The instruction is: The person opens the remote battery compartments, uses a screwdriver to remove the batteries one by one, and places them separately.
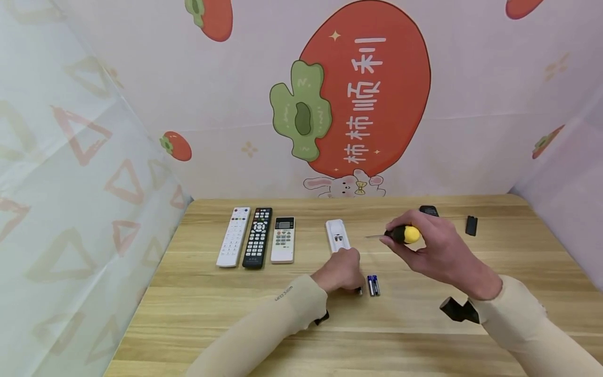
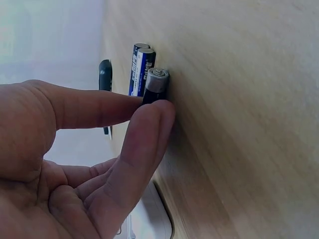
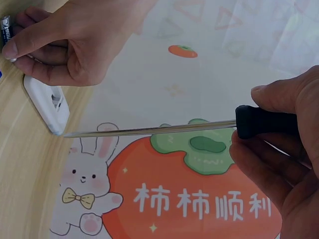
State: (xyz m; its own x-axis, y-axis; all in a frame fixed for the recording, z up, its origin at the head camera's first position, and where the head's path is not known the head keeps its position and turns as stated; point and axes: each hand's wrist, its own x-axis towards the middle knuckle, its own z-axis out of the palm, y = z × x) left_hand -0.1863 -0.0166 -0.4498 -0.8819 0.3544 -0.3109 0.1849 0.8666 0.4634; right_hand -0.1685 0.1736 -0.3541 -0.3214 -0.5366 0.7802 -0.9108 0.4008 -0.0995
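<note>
Both hands are occupied: a screwdriver [image 1: 400, 234] is gripped by the right hand [image 1: 438, 248], and a single battery [image 2: 157, 82] is pinched by the left hand [image 1: 341, 269]. On the wooden surface [image 1: 198, 309], left of the open white remote [image 1: 335, 229], a long white remote [image 1: 233, 236], a black remote [image 1: 257, 238] and a short white remote [image 1: 283, 240] are laid in a row. The screwdriver is held right of the open white remote, its tip pointed toward it. Two batteries [image 1: 373, 286] are laid together to its near right, close to the single battery.
</note>
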